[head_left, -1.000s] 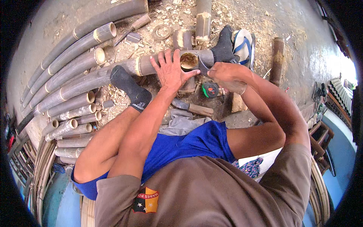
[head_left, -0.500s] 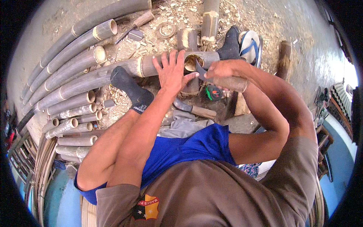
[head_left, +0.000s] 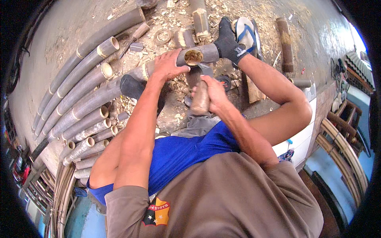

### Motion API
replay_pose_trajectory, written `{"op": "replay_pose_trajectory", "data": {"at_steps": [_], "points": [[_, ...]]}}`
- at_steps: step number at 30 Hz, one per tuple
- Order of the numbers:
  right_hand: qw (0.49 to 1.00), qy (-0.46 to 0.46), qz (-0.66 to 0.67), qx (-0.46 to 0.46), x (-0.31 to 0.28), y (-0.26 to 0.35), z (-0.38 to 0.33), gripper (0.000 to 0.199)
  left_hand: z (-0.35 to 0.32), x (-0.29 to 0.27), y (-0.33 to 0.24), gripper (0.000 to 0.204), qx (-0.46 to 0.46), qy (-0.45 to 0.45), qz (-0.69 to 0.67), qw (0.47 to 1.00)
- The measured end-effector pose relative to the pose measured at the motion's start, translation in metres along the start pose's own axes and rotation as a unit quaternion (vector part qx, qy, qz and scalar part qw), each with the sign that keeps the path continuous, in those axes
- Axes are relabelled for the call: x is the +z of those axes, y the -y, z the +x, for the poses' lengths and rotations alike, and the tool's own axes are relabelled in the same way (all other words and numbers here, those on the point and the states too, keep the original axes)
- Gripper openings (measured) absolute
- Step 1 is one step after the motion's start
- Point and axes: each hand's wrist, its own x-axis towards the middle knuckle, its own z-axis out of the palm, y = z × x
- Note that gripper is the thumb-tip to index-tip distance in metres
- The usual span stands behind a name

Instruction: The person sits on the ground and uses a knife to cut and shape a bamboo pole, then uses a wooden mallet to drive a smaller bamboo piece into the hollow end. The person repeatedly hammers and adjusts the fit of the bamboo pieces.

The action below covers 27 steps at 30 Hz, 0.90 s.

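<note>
A long grey bamboo pole (head_left: pixel 95 92) lies across the floor ahead of me, with a round hole (head_left: pixel 193 57) cut in its side near the right end. My left hand (head_left: pixel 167 65) is wrapped over the pole just left of the hole, thumb pointing toward the opening. Closed round a thick wooden handle, my right hand (head_left: pixel 216 94) holds a knife (head_left: pixel 205 70) below the hole. Its dark blade points up toward the hole's lower rim; whether it touches is unclear. My right foot (head_left: pixel 229 41), in a dark sock, rests against the pole's right end.
Several other bamboo poles (head_left: pixel 95 35) and shorter cut pieces (head_left: pixel 85 143) lie at the left. Wood chips (head_left: pixel 158 20) litter the floor. Beyond the pole are another wooden-handled knife (head_left: pixel 141 30), a bamboo ring (head_left: pixel 163 36) and a flip-flop (head_left: pixel 245 32). A bamboo piece (head_left: pixel 285 45) lies far right.
My right hand and the knife have swung from the right of the hole to below it. My left hand's spread fingers have drawn together over the pole. The whole view has shifted.
</note>
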Motion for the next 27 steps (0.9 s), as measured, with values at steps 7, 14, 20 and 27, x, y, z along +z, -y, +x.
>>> {"op": "replay_pose_trajectory", "data": {"at_steps": [7, 14, 20, 27], "points": [[0.984, 0.005, 0.177, -0.012, 0.060, -0.051, 0.012, 0.025, 0.002, -0.005, 0.000, 0.106, -0.011, 0.041, -0.001, 0.999], [0.964, 0.011, 0.266, -0.005, 0.071, -0.065, 0.032, 0.024, 0.000, -0.014, -0.010, 0.099, -0.038, 0.079, 0.009, 0.996], [0.974, -0.016, 0.199, -0.110, 0.064, -0.075, 0.061, 0.018, 0.002, -0.005, -0.009, 0.091, -0.037, 0.065, 0.019, 0.997], [0.981, 0.062, 0.183, 0.002, 0.033, -0.024, 0.018, 0.020, 0.012, 0.007, 0.013, 0.081, -0.027, 0.048, -0.015, 0.998]]}}
